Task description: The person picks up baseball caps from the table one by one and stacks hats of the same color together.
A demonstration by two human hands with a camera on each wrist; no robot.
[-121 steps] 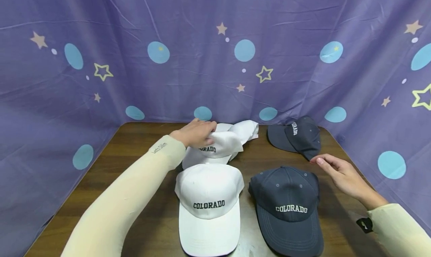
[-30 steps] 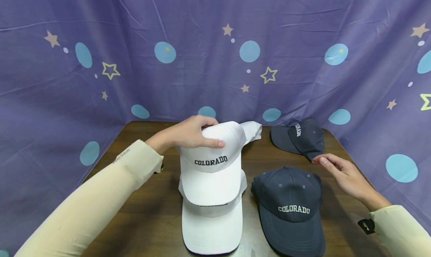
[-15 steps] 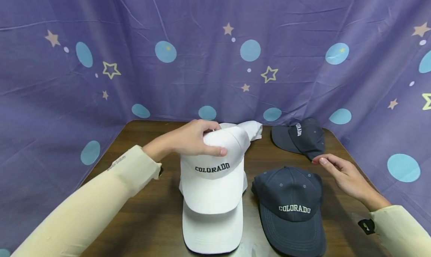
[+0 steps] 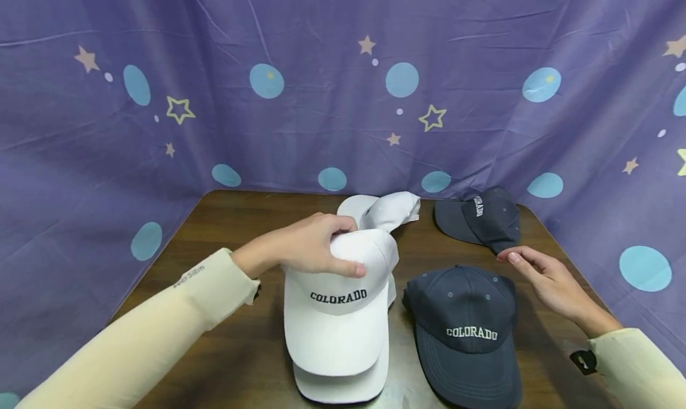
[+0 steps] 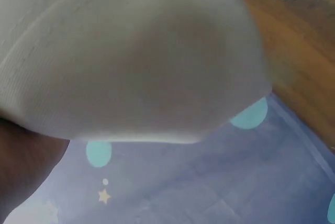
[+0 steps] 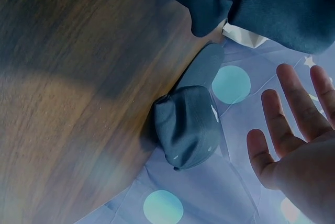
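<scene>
My left hand (image 4: 316,245) grips the crown of a white COLORADO cap (image 4: 337,343), thumb on the front panel. That cap sits over a second white cap (image 4: 348,390), covering all but its brim and part of its side. White cloth of the held cap (image 5: 157,67) fills most of the left wrist view. My right hand (image 4: 552,284) holds nothing; its fingers (image 6: 296,103) are spread apart in the right wrist view. Closest to it are a dark blue COLORADO cap (image 4: 466,305) in front and another dark blue cap (image 4: 485,218) at the back right.
Behind the held cap lies another white cap (image 4: 391,211), on its side near the table's back edge. Purple cloth (image 4: 321,123) with stars and blue dots hangs around the wooden table (image 4: 257,212).
From the white caps at the back, my left hand has brought one forward over the front white cap and lowered it there. My right hand has hardly moved.
</scene>
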